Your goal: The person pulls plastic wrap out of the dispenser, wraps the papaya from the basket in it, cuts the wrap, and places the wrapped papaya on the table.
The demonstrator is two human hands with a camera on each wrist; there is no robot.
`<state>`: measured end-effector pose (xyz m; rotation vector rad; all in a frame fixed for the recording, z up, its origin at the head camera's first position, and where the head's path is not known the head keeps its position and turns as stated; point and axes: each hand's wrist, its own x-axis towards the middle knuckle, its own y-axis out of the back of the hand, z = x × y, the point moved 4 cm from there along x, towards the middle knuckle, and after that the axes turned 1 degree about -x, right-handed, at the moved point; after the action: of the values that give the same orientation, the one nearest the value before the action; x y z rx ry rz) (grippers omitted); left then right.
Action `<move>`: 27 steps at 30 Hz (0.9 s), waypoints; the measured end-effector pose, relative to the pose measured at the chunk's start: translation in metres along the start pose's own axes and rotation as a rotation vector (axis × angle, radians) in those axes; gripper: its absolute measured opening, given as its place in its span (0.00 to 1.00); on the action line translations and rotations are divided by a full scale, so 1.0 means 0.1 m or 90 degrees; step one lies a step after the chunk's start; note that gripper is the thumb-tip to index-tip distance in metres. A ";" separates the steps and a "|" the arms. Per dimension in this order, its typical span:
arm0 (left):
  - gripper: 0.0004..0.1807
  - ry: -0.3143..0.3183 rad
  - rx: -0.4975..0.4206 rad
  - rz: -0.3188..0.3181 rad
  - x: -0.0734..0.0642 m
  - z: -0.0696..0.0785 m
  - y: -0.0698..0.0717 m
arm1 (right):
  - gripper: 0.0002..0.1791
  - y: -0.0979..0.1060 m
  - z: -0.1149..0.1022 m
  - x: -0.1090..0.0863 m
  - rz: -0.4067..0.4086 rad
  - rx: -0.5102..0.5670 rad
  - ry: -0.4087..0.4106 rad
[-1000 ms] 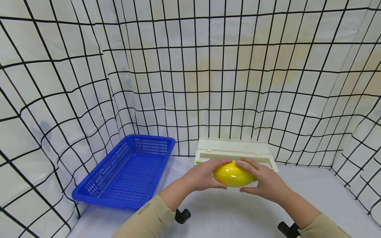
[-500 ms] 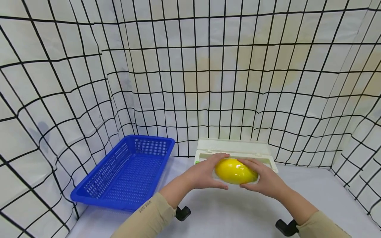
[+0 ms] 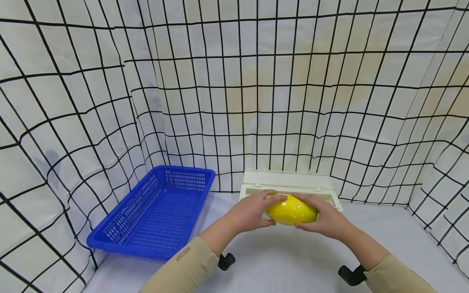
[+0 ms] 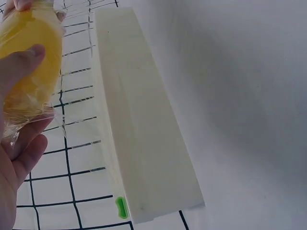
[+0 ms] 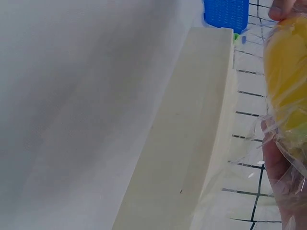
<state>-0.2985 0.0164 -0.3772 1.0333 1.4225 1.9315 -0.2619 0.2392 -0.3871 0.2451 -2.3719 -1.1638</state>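
Observation:
A glossy yellow mango [image 3: 292,212], greenish at its right end, is held above the table in front of the cling film dispenser [image 3: 289,179]. Clear film wraps it, with loose crinkled folds at its ends, as both wrist views show. My left hand [image 3: 252,211] grips the left end, fingers over the top and thumb below. At the other end, my right hand [image 3: 327,215] holds it the same way. The dispenser is long and white, its lid raised, with a green slider [image 4: 121,207] at one end. The mango and hands hide part of its front.
A blue perforated basket [image 3: 154,246] stands at the left on the white-covered table [image 3: 293,264]. Black wire mesh [image 3: 271,112] backed by white cloth surrounds the table on the left, back and right.
The mango has shifted slightly up and to the right and turned a little in my hands. My left fingers have moved further over its top.

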 end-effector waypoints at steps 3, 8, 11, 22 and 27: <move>0.43 0.006 -0.015 0.007 0.00 -0.03 -0.02 | 0.45 0.01 -0.01 0.01 -0.009 -0.013 -0.001; 0.43 0.030 -0.060 0.011 0.00 -0.08 -0.06 | 0.51 0.06 -0.02 0.02 -0.017 -0.087 -0.008; 0.44 0.051 -0.089 0.014 0.00 -0.12 -0.08 | 0.54 0.10 -0.02 0.00 -0.001 -0.134 -0.004; 0.44 0.089 -0.211 0.011 0.03 -0.21 -0.10 | 0.51 -0.01 -0.04 -0.02 0.080 -0.252 0.148; 0.44 0.104 -0.260 -0.011 0.06 -0.21 -0.07 | 0.44 0.03 -0.01 -0.01 0.117 -0.216 0.142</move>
<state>-0.3194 0.0112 -0.3854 0.6854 1.0449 2.2116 -0.2605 0.2408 -0.3852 0.0374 -1.9239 -1.3478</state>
